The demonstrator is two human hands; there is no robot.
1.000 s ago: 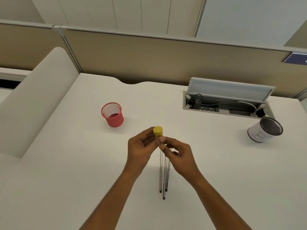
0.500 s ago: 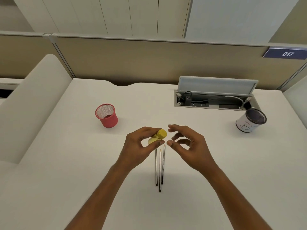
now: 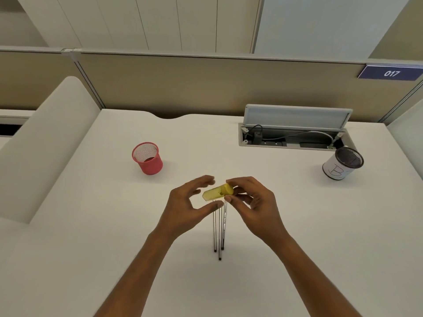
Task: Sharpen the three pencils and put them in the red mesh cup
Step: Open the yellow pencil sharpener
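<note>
A yellow cylindrical sharpener (image 3: 217, 193) is held above the table between my two hands. My right hand (image 3: 254, 204) pinches its cap end between thumb and forefinger. My left hand (image 3: 187, 204) is just left of it with fingers spread, its thumb close under the sharpener's body. Three thin dark pencils (image 3: 219, 229) lie side by side on the white desk (image 3: 91, 225) under my hands, pointing away from me; their far ends are hidden by my fingers. The red mesh cup (image 3: 147, 159) stands upright to the far left, with nothing visible inside.
A white cup with a black mesh rim and a letter B (image 3: 342, 163) stands at the far right. An open cable hatch (image 3: 290, 138) with its lid raised sits behind it. A padded divider (image 3: 41, 143) borders the desk's left side.
The sharpener has passed from my left hand to my right, and it now lies nearly level. My left fingers have come apart. The pencils have not moved.
</note>
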